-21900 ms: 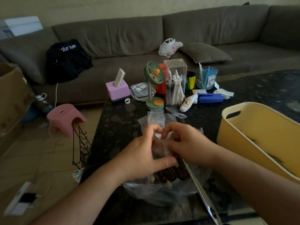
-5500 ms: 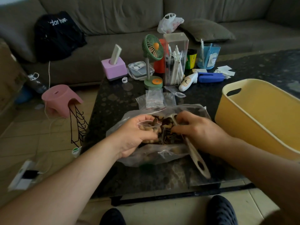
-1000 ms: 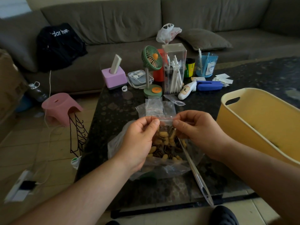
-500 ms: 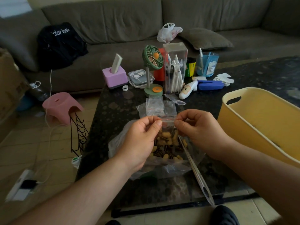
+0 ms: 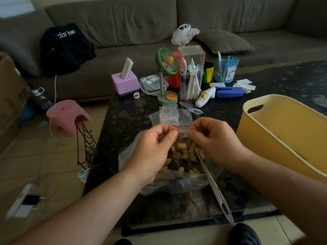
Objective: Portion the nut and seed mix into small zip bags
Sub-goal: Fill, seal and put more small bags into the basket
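A grey-brown sectional sofa (image 5: 141, 20) runs behind the dark speckled stone worktop (image 5: 123, 124). Beige floor tiles (image 5: 44, 165) carry a pink plastic stool (image 5: 67, 115). The light is dim.

The left hand (image 5: 152, 152) is covering part of the small zip bag (image 5: 184, 147), while the yellow tub (image 5: 283, 135) is running off the right edge.

Over the dark stone table (image 5: 127, 124), the person's left hand (image 5: 152, 152) and right hand (image 5: 214, 140) each pinch an end of the top strip of a small zip bag (image 5: 183, 147) filled with nuts and dark seeds. Below it lies a big clear bag (image 5: 177, 181) of the same mix with a scoop handle (image 5: 215, 190) sticking out. Empty small bags (image 5: 169, 114) lie just beyond, a yellow tub (image 5: 283, 137) to the right.
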{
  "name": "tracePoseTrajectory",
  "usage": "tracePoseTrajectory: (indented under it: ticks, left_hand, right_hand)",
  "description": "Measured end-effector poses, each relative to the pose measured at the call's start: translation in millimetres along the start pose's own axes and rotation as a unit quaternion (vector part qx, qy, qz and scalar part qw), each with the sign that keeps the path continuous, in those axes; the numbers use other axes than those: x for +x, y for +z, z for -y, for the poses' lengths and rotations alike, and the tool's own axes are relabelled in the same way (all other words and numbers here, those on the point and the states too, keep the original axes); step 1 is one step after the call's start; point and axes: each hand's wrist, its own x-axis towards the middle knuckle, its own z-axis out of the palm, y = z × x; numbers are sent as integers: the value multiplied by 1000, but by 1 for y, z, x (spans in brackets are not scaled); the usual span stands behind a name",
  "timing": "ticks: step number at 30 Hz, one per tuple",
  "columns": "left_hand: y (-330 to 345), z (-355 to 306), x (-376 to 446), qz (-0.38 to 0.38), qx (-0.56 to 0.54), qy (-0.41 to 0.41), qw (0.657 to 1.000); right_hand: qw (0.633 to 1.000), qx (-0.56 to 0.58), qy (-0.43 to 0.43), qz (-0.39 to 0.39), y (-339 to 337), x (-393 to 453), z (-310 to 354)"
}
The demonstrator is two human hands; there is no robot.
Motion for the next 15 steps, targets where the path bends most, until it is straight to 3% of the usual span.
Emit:
tracePoseTrajectory:
  ticks: [6, 15]
  left_hand:
    - [-4, -1, -1, -1, 48, 40, 998]
    - [-1, -2, -1, -10, 60, 35, 998]
  right_hand:
    - [1000, 12, 9, 5, -2, 0, 1]
    - [999, -19, -29, -13, 2, -1, -2]
